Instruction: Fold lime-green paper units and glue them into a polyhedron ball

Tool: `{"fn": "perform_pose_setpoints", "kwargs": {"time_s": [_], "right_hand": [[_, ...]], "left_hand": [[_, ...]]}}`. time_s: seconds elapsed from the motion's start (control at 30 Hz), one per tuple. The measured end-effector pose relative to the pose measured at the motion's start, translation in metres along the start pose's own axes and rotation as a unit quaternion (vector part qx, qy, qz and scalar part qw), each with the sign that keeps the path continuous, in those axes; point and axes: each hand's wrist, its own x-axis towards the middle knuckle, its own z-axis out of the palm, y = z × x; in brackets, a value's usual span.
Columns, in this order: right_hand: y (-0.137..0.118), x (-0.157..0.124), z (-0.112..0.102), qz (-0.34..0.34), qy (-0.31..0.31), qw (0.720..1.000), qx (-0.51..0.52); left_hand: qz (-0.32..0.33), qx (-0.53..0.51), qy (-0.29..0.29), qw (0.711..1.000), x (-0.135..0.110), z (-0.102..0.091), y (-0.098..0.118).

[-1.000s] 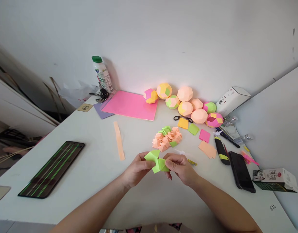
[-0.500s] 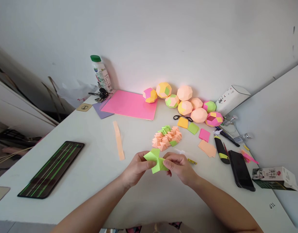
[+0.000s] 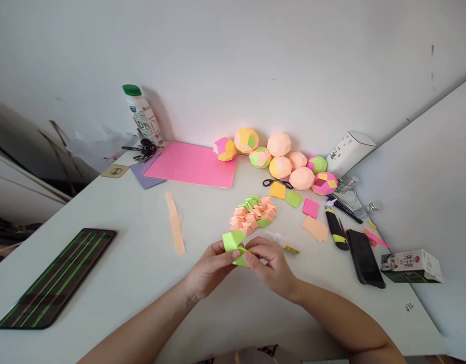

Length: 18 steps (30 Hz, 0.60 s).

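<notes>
Between my two hands is a green folded paper piece (image 3: pixel 233 239), held above the near middle of the table. My left hand (image 3: pixel 215 263) pinches its left side, thumb on top. My right hand (image 3: pixel 270 264) grips its right side between thumb and fingers, hiding part of it. Just beyond lies a cluster of folded paper units (image 3: pixel 252 214), peach and green, with pointed flaps standing up. Right of the cluster are small paper squares in orange (image 3: pixel 277 190), green (image 3: pixel 293 198) and pink (image 3: pixel 311 208), plus peach sheets (image 3: pixel 315 229).
Faceted paper balls (image 3: pixel 279 145) line the wall. Scissors (image 3: pixel 277 183), a utility knife (image 3: pixel 336 230), a phone (image 3: pixel 365 259) and a milk carton (image 3: pixel 412 266) lie rightward. Leftward are a pink sheet (image 3: pixel 193 164), a peach strip (image 3: pixel 175 223), a bottle (image 3: pixel 145 119) and a dark striped panel (image 3: pixel 56 278).
The green paper's flaps are now folded closer together, and my hands have drawn nearer each other. The view has shifted slightly, so table items appear further left.
</notes>
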Motion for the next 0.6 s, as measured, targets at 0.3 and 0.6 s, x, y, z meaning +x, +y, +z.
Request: {"fn": "perform_pose_setpoints", "kwargs": {"time_s": [0.3, 0.6], "right_hand": [[-0.006, 0.019, -0.081, 0.167, -0.16, 0.809, -0.54], [0.012, 0.027, -0.086, 0.196, -0.279, 0.772, -0.536]], "left_hand": [[0.008, -0.005, 0.073, 0.997, -0.001, -0.005, 0.015], [-0.023, -0.011, 0.08, 0.996, 0.003, -0.006, 0.008]]}}
